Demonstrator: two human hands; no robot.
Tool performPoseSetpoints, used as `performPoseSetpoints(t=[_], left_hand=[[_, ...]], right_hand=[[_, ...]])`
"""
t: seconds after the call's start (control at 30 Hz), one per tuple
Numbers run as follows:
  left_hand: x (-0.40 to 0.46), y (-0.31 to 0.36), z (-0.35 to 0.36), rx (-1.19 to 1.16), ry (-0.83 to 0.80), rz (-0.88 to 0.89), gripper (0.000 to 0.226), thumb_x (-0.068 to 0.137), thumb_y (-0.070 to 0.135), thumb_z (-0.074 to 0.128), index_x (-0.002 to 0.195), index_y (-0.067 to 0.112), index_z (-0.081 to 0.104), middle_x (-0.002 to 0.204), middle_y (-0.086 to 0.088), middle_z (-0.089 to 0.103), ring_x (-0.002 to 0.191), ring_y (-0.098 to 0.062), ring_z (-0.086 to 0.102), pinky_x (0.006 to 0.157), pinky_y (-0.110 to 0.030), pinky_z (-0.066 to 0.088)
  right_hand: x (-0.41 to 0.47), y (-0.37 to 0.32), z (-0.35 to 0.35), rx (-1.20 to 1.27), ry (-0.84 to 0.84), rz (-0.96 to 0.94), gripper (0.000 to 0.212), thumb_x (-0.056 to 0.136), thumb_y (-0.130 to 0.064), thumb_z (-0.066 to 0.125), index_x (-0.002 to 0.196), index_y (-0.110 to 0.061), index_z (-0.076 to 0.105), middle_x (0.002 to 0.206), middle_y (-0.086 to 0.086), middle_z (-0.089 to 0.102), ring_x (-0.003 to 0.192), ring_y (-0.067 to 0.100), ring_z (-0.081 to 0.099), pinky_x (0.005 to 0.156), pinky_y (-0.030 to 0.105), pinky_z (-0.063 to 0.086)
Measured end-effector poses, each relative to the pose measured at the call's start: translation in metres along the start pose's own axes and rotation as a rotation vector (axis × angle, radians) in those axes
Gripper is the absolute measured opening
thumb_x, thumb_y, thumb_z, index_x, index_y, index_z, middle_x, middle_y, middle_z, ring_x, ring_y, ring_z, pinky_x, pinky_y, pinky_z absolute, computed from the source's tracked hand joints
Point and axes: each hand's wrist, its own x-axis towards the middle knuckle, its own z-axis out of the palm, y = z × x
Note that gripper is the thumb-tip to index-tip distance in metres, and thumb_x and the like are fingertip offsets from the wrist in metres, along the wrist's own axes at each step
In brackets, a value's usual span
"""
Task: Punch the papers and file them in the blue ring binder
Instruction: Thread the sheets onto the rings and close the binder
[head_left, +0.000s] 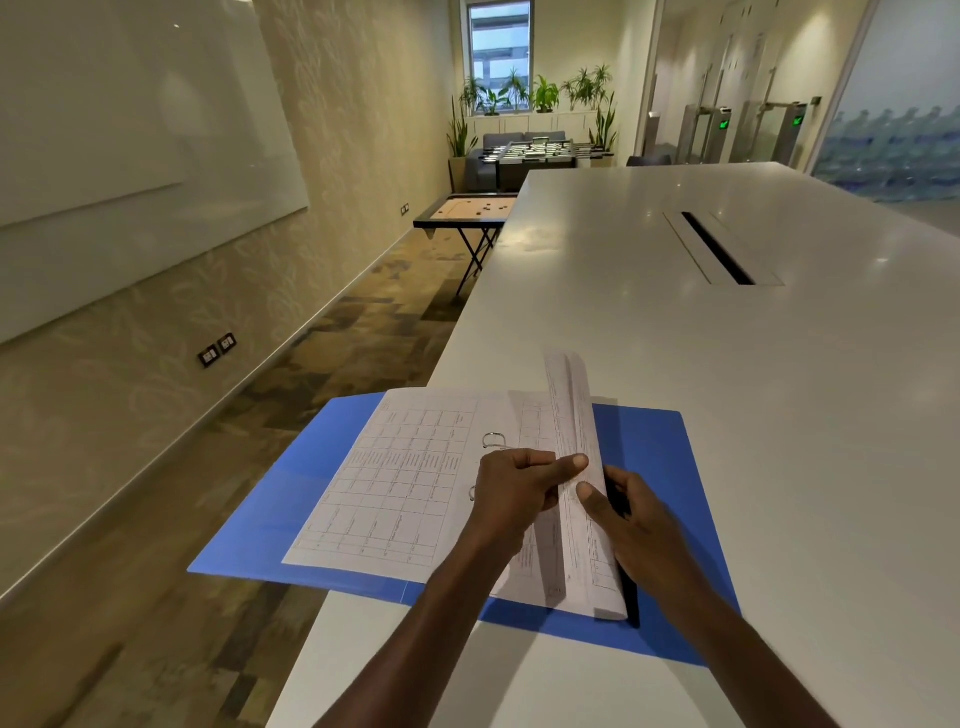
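A white counter (727, 389) carries the open blue ring binder (291, 499), whose left cover juts past the counter's edge, with printed papers (395, 483) lying flat on its left side. Both hands meet over the rings (493, 440): the left hand (511, 496) and right hand (631, 519) pinch a sheaf of sheets (576, 415) that stands curled up at the spine.

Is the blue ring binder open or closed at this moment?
Open. The blue ring binder lies spread flat on the table, its metal rings showing above the filed papers.
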Motion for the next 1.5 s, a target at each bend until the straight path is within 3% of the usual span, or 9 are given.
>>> performPoseSetpoints(t=[0.17, 0.33, 0.47, 0.73, 0.9, 1.03, 1.2, 1.37, 1.5], left_hand=[[0.003, 0.005, -0.009, 0.001, 0.021, -0.005, 0.005, 0.084, 0.021, 0.075, 0.086, 0.017, 0.075, 0.091, -0.001, 0.077, 0.086, -0.021, 0.074, 0.081, -0.035, 0.060], [0.001, 0.012, -0.019, 0.023, 0.061, 0.019, 0.015, 0.078, 0.019, 0.080, 0.088, 0.008, 0.077, 0.084, -0.003, 0.077, 0.077, -0.016, 0.074, 0.069, -0.023, 0.059], [-0.001, 0.016, -0.025, 0.017, 0.067, 0.037, 0.019, 0.075, 0.019, 0.083, 0.087, 0.006, 0.076, 0.085, -0.007, 0.077, 0.081, -0.021, 0.075, 0.076, -0.032, 0.060], [0.011, 0.050, -0.083, 0.198, 0.265, 0.086, 0.022, 0.073, 0.028, 0.084, 0.091, 0.018, 0.075, 0.075, 0.004, 0.072, 0.055, 0.003, 0.063, 0.049, -0.012, 0.045], [0.015, 0.065, -0.131, 0.204, 0.305, 0.146, 0.018, 0.074, 0.018, 0.083, 0.090, 0.011, 0.078, 0.070, -0.001, 0.076, 0.046, -0.002, 0.059, 0.045, -0.017, 0.045], [0.015, 0.068, -0.164, 0.273, 0.390, 0.166, 0.013, 0.073, 0.018, 0.084, 0.084, 0.017, 0.079, 0.078, -0.003, 0.077, 0.068, -0.014, 0.067, 0.062, -0.027, 0.049], [0.014, 0.062, -0.191, 0.362, 0.503, 0.138, 0.016, 0.075, 0.018, 0.083, 0.090, 0.015, 0.078, 0.079, -0.007, 0.076, 0.074, -0.024, 0.069, 0.066, -0.031, 0.053], [0.018, 0.052, -0.209, 0.442, 0.582, 0.079, 0.025, 0.076, 0.016, 0.082, 0.099, 0.008, 0.074, 0.086, -0.014, 0.074, 0.081, -0.030, 0.071, 0.081, -0.044, 0.058], [0.026, 0.037, -0.216, 0.541, 0.619, -0.002, 0.024, 0.076, 0.016, 0.082, 0.096, 0.007, 0.074, 0.086, -0.014, 0.073, 0.073, -0.029, 0.070, 0.076, -0.044, 0.059]], right_hand=[[-0.002, 0.001, 0.000, 0.044, -0.014, 0.007, 0.032, 0.089, -0.040, 0.058, 0.117, -0.028, 0.045, 0.096, -0.012, 0.065, 0.067, 0.004, 0.069, 0.048, 0.011, 0.047], [-0.002, 0.000, 0.001, 0.054, -0.013, 0.016, 0.035, 0.088, -0.043, 0.058, 0.117, -0.026, 0.047, 0.097, -0.009, 0.067, 0.070, 0.008, 0.071, 0.050, 0.013, 0.049], [-0.003, -0.002, 0.001, 0.041, -0.011, 0.019, 0.039, 0.086, -0.047, 0.058, 0.117, -0.029, 0.046, 0.099, -0.014, 0.064, 0.074, 0.005, 0.068, 0.048, 0.011, 0.047], [-0.002, 0.001, 0.000, 0.051, -0.032, 0.032, 0.042, 0.084, -0.049, 0.058, 0.119, -0.030, 0.046, 0.101, -0.010, 0.065, 0.077, 0.010, 0.070, 0.054, 0.017, 0.050], [-0.001, 0.003, 0.001, 0.056, -0.026, 0.033, 0.037, 0.087, -0.044, 0.060, 0.118, -0.030, 0.046, 0.097, -0.011, 0.066, 0.068, 0.006, 0.071, 0.048, 0.013, 0.048], [-0.002, 0.003, -0.001, 0.066, -0.028, 0.031, 0.037, 0.087, -0.045, 0.059, 0.118, -0.030, 0.046, 0.100, -0.015, 0.065, 0.072, 0.003, 0.070, 0.049, 0.012, 0.048], [-0.002, 0.003, 0.000, 0.056, -0.040, 0.030, 0.038, 0.086, -0.046, 0.058, 0.117, -0.029, 0.047, 0.103, -0.012, 0.065, 0.081, 0.009, 0.069, 0.058, 0.017, 0.050], [-0.003, 0.001, -0.001, 0.037, -0.029, 0.014, 0.037, 0.086, -0.045, 0.057, 0.117, -0.029, 0.046, 0.101, -0.015, 0.064, 0.078, 0.005, 0.068, 0.050, 0.011, 0.046], [-0.003, 0.001, -0.001, 0.025, -0.031, 0.012, 0.034, 0.088, -0.042, 0.058, 0.116, -0.027, 0.046, 0.099, -0.015, 0.063, 0.076, 0.005, 0.067, 0.046, 0.009, 0.045]])
